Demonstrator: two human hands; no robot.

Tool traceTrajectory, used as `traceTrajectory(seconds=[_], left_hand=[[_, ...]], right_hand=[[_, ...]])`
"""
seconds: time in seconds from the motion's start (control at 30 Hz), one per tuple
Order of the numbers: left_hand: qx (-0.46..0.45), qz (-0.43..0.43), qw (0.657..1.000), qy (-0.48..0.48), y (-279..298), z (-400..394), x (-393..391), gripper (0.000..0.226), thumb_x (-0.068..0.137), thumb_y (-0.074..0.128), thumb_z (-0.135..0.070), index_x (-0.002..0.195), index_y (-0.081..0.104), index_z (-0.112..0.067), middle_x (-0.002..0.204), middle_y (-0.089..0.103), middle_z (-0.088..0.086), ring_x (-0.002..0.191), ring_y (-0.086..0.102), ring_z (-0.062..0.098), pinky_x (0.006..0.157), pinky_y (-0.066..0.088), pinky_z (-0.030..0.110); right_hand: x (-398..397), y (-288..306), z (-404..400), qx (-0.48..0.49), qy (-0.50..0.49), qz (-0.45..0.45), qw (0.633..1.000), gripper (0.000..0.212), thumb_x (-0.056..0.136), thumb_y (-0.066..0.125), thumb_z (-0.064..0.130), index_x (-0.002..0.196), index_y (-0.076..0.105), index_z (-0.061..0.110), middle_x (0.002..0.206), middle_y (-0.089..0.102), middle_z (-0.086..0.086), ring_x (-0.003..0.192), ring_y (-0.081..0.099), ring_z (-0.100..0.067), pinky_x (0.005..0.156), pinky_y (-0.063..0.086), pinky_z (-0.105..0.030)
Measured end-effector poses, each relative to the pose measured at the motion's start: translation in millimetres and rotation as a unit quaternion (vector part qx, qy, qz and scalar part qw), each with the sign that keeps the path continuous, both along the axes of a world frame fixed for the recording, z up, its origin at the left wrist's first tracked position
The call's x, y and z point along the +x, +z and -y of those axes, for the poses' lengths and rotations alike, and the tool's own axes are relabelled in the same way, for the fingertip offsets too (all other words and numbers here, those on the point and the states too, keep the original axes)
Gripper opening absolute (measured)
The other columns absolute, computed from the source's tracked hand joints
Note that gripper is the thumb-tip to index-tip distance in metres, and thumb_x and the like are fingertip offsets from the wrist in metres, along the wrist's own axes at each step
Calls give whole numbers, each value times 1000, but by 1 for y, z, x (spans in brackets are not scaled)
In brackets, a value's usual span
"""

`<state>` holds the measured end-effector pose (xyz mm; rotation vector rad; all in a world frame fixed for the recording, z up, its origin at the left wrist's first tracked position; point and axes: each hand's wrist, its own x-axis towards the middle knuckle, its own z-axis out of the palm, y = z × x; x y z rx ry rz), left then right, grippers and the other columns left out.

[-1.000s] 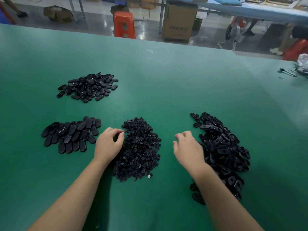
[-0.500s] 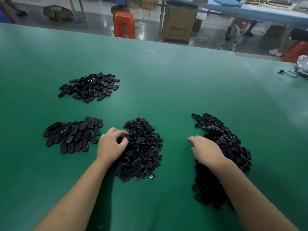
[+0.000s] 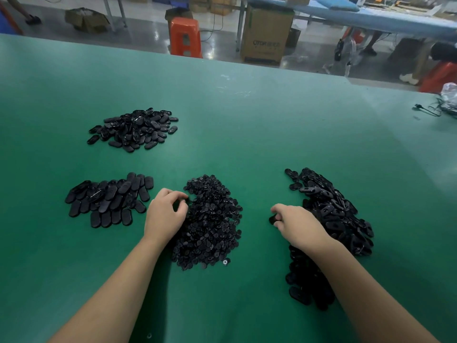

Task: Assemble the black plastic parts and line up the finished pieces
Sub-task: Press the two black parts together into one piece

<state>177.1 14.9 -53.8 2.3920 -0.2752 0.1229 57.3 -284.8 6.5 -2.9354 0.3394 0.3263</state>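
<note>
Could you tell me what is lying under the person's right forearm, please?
Under the right forearm lies the near stretch of the right-hand pile of black oval parts, on the green table. How many parts the arm covers cannot be seen.

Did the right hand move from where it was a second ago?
Yes. The right hand went right into the big pile of parts, then pulled back left holding a black piece.

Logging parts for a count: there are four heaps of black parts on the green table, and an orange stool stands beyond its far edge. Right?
Almost. The orange stool is there, but the head view shows three loose heaps; the fourth group, the lined-up pieces left of the left hand, lies in rows on the green table.
</note>
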Motion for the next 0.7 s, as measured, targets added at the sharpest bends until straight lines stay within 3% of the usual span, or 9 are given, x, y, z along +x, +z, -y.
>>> traceTrajectory(seconds=[0.23, 0.37, 0.5, 0.6, 0.7], left_hand=[[7, 1, 1000, 1, 0, 0, 1, 20, 95, 66, -24, 112, 76, -21, 89, 52, -13, 67, 54, 9, 57, 41, 23], [12, -1, 1000, 3, -1, 1, 2, 19, 96, 66, -24, 111, 78, -21, 87, 50, -17, 67, 52, 6, 55, 35, 20], [11, 3, 1000, 10, -1, 1, 2, 17, 97, 65, -26, 108, 78, -21, 85, 51, -17, 70, 52, 3, 57, 35, 18], [9, 5, 1000, 20, -2, 2, 4, 17, 99, 62, -25, 105, 77, -18, 86, 54, -12, 72, 50, 1, 58, 34, 18], [10, 9, 1000, 26, -3, 2, 4, 17, 100, 60, -24, 102, 75, -15, 89, 57, -8, 73, 51, 5, 62, 37, 25]], right_hand=[[1, -11, -2, -16, 9, 25, 1000, 39, 102, 56, 18, 141, 54, 22, 134, 55, -1, 121, 54, -23, 93, 49, -37], [2, -13, -2, -4, -8, 28, 1000, 33, 104, 54, 19, 136, 59, 22, 126, 57, -1, 110, 60, -24, 86, 49, -36], [7, -13, -4, 11, -33, 49, 998, 14, 100, 61, 25, 113, 63, 22, 107, 55, 1, 89, 55, -20, 75, 43, -32], [11, -14, -7, 78, -79, 65, 992, 3, 97, 63, 23, 100, 63, 22, 96, 61, 5, 78, 55, -14, 69, 43, -29], [12, -16, -12, 238, -152, 90, 955, 5, 98, 65, 20, 98, 61, 23, 86, 65, 7, 69, 62, -10, 64, 51, -24]])
